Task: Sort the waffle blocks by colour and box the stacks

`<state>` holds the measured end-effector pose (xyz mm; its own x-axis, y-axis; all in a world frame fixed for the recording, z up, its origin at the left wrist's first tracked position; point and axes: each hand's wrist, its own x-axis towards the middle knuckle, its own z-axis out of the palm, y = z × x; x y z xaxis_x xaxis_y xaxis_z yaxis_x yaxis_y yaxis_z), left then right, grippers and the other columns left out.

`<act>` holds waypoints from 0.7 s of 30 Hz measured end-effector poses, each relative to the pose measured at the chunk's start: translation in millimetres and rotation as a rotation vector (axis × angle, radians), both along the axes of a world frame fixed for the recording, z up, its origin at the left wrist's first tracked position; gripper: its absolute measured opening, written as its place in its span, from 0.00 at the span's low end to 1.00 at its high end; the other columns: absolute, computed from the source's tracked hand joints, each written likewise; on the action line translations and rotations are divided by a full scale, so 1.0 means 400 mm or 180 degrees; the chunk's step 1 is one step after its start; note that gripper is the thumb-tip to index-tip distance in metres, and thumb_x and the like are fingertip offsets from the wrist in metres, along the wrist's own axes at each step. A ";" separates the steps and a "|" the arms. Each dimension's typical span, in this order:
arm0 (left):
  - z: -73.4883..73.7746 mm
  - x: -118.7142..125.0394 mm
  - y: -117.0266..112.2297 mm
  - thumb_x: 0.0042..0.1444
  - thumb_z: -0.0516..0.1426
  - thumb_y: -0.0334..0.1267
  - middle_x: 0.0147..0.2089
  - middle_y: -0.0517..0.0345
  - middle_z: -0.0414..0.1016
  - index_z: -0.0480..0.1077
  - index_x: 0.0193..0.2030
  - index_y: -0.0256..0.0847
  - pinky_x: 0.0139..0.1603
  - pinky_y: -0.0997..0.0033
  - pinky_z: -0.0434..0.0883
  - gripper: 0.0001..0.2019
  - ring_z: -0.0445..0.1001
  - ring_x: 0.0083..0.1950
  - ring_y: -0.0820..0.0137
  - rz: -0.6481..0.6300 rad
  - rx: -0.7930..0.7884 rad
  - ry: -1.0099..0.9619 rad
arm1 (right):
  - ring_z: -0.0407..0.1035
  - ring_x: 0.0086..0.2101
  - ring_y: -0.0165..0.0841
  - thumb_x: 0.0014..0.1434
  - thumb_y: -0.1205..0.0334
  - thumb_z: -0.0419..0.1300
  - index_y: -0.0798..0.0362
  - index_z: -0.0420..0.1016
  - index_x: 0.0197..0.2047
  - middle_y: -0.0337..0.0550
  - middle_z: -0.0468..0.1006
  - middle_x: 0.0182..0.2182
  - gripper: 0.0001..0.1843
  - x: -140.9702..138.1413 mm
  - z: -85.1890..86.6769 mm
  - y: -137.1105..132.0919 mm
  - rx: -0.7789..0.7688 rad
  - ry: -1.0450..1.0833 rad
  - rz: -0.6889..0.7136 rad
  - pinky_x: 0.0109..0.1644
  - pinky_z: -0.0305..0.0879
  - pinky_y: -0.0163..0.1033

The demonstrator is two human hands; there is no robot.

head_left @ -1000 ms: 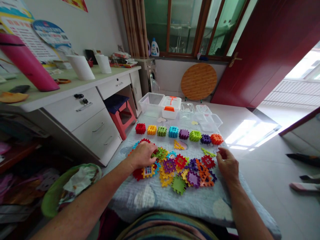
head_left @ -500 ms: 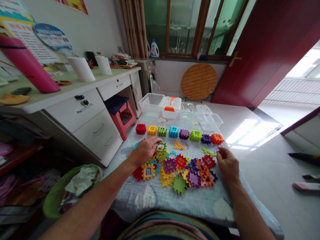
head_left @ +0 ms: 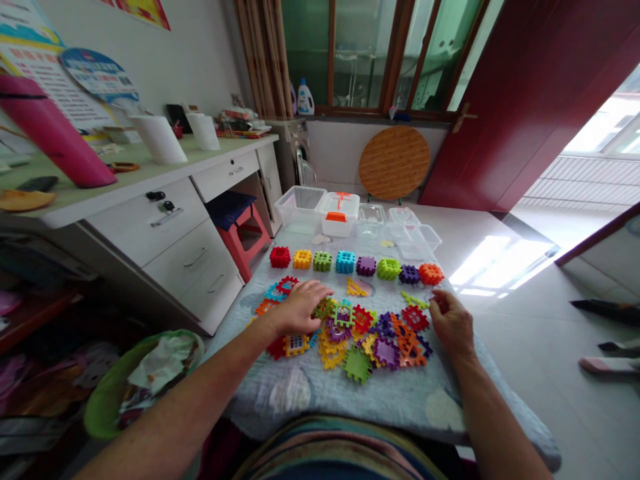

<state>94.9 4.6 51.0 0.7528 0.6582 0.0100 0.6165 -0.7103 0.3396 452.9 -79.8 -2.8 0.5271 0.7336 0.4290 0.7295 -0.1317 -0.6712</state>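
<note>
My left hand (head_left: 303, 308) is over the left part of a pile of plastic interlocking tiles, fingers stretched out and thumb apart. Partly beneath its fingers is a green tile (head_left: 324, 309). Just right of the fingertips, a light green window tile (head_left: 343, 314) lies on top of a purple tile (head_left: 339, 331). My right hand (head_left: 453, 322) rests at the table's right side, fingers curled in; whatever they may hold is hidden. Close to its fingertips are a lime green piece (head_left: 414, 300) and a red window tile (head_left: 415, 318).
Behind the pile runs a row of stacked tiles by colour, from red (head_left: 280, 257) to orange (head_left: 431, 273). A yellow triangle (head_left: 356, 287) lies between. Clear plastic boxes (head_left: 300, 205) and a lidded box with orange handle (head_left: 339, 215) stand at the far end.
My left hand has let go of a light green window tile, which now lies on the purple one. Its fingers have spread and dropped over the pile. The right hand has hardly moved.
</note>
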 end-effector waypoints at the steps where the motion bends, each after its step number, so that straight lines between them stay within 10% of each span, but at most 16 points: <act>1: -0.002 -0.004 0.002 0.44 0.61 0.34 0.63 0.45 0.67 0.64 0.61 0.38 0.67 0.50 0.54 0.33 0.58 0.67 0.51 -0.0034 0.0008 0.0061 | 0.72 0.30 0.36 0.52 0.51 0.55 0.54 0.77 0.44 0.44 0.78 0.30 0.21 -0.001 0.001 0.000 -0.0013 0.0001 0.0005 0.39 0.68 0.41; 14: 0.016 0.006 0.019 0.44 0.62 0.34 0.54 0.50 0.72 0.68 0.55 0.41 0.60 0.58 0.63 0.27 0.68 0.55 0.59 0.0099 -0.0011 -0.0763 | 0.72 0.30 0.37 0.52 0.52 0.55 0.54 0.77 0.43 0.44 0.79 0.30 0.20 0.002 -0.002 0.000 -0.0030 -0.0013 -0.0018 0.40 0.67 0.42; 21: 0.005 -0.032 0.005 0.49 0.60 0.37 0.46 0.57 0.69 0.64 0.56 0.44 0.42 0.70 0.71 0.25 0.71 0.40 0.71 0.0648 -0.1277 -0.1792 | 0.72 0.29 0.37 0.52 0.51 0.54 0.54 0.77 0.42 0.44 0.78 0.29 0.20 0.001 0.002 -0.002 -0.0016 0.0024 -0.0031 0.40 0.67 0.42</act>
